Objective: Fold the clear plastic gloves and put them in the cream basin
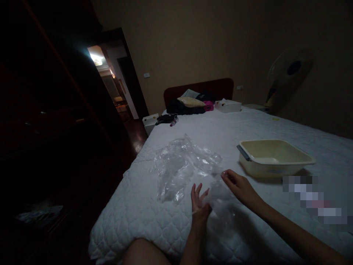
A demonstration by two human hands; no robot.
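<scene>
the right hand (234, 183) pinches clear plastic film (223, 198) over the bed (132, 217), probably steadying it; the left hand (200, 210) spreads its fingers against it, grip unclear. crumpled plastic (176, 165) lies just beyond, within reach.

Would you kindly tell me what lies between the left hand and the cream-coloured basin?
Between the left hand and the basin, the head view shows clear plastic next to the left hand, then the right hand nearer the basin.

A thin, see-through plastic bag (224, 204) was limp and rumpled, near a shiny, wrinkled heap of clear plastic (179, 162).
</scene>
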